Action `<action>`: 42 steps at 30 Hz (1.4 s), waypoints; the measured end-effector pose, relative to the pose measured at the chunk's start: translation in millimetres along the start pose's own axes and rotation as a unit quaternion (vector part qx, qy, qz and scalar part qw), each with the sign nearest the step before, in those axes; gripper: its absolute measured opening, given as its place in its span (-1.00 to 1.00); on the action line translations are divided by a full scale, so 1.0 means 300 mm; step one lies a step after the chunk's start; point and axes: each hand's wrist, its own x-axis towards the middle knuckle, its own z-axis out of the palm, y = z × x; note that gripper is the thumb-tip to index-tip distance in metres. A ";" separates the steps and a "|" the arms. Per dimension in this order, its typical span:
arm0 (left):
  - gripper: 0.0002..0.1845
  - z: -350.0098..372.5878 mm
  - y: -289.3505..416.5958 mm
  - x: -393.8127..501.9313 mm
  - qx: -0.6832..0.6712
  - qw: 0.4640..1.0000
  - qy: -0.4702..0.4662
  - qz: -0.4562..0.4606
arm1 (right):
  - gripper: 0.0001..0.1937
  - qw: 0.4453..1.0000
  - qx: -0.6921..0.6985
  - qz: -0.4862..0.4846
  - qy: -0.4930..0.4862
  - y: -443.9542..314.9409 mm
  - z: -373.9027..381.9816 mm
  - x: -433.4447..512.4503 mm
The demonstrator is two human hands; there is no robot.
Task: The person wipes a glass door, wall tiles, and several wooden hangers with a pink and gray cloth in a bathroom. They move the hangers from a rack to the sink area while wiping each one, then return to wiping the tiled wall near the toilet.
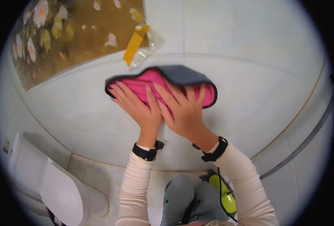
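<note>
A cleaning cloth (181, 74), pink on one side and grey on the other with a black border, lies against the pale tiled wall (240, 93). Both hands press it there, pink side towards me. My left hand (140, 108) lies along its left half, fingers pointing up and left. On the right half, my right hand (182, 108) has its fingers spread, and some tips are hidden under the folded grey edge. The thumbs and wrists come close together below the cloth. Black straps circle both wrists.
A floral picture (85, 34) covers the wall's upper left, with yellow tape (136, 45) and clear plastic (153, 42) at its corner. A white toilet (62, 195) stands at lower left. To the right are a grey pipe (302, 147) and a lime-green brush head (227, 197) on the floor.
</note>
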 end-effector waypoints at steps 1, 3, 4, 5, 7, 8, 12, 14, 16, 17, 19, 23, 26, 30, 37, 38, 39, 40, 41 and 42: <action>-0.18 0.010 -0.019 -0.002 0.021 1.000 0.006 0.008 | -0.59 1.000 -0.025 0.000 -0.002 -0.003 0.015 0.011; -0.14 0.015 -0.084 -0.101 0.061 0.998 -0.009 0.013 | -0.61 0.999 -0.038 -0.009 -0.013 -0.003 0.061 -0.076; -0.12 0.018 -0.117 -0.191 0.092 0.995 -0.037 -0.017 | -0.60 0.999 -0.039 -0.009 -0.026 -0.015 0.084 -0.174; -0.08 0.011 -0.145 -0.308 0.067 0.997 -0.041 0.015 | -0.60 0.995 -0.035 0.001 -0.090 -0.027 0.109 -0.292; -0.04 -0.015 -0.177 -0.547 0.047 0.991 -0.122 -0.016 | -0.60 0.960 0.066 0.087 -0.256 -0.032 0.143 -0.537; -0.02 -0.040 -0.182 -0.649 0.039 0.982 -0.181 -0.044 | -0.60 0.964 0.091 0.090 -0.232 -0.013 0.154 -0.637; -0.05 -0.069 -0.137 -0.737 0.052 0.960 -0.267 0.073 | -0.57 0.983 0.081 0.102 -0.129 0.046 0.093 -0.744; -0.14 0.004 -0.057 -0.621 0.014 0.970 -0.209 0.121 | -0.52 0.989 0.045 0.141 0.001 0.101 0.044 -0.610; -0.37 0.103 0.041 -0.474 -0.027 0.959 -0.199 0.200 | -0.48 0.964 0.014 0.242 0.106 0.199 -0.008 -0.439; -0.46 0.136 0.097 -0.429 0.011 0.952 -0.215 0.216 | -0.47 0.947 -0.024 0.298 0.114 0.245 -0.042 -0.384; -0.48 0.164 0.167 -0.415 0.039 0.945 -0.196 0.260 | -0.44 0.936 -0.135 0.298 0.134 0.287 -0.066 -0.346; -0.46 0.171 0.165 -0.651 0.066 0.926 -0.207 0.308 | -0.34 0.937 -0.145 0.298 0.114 0.333 -0.023 -0.630; -0.47 0.124 -0.045 -0.886 0.072 0.876 -0.321 0.352 | -0.46 0.919 -0.125 0.363 0.094 0.249 0.152 -0.952; -0.48 0.075 -0.239 -1.215 0.067 0.823 -0.468 0.316 | -0.57 0.893 0.014 0.432 -0.126 0.185 0.229 -1.351; -0.19 0.049 -0.266 -1.131 0.125 0.905 -0.361 0.188 | -0.63 0.923 0.252 0.280 -0.083 0.161 0.314 -1.165; -0.09 0.091 -0.250 -1.055 0.137 0.917 -0.333 0.175 | -0.64 0.919 0.270 0.285 -0.039 0.167 0.344 -1.074; 0.01 0.127 -0.241 -0.989 0.134 0.929 -0.295 0.178 | -0.65 0.914 0.282 0.288 -0.039 0.169 0.357 -1.007; 0.04 0.155 -0.230 -0.958 0.121 0.945 -0.274 0.133 | -0.64 0.924 0.261 0.280 0.009 0.169 0.348 -0.977; 0.07 0.172 -0.229 -0.942 0.109 0.957 -0.262 0.061 | -0.64 0.934 0.232 0.272 0.011 0.168 0.346 -0.964; 0.10 0.190 -0.226 -0.965 0.125 0.958 -0.258 0.028 | -0.63 0.939 0.207 0.275 -0.031 0.182 0.340 -0.983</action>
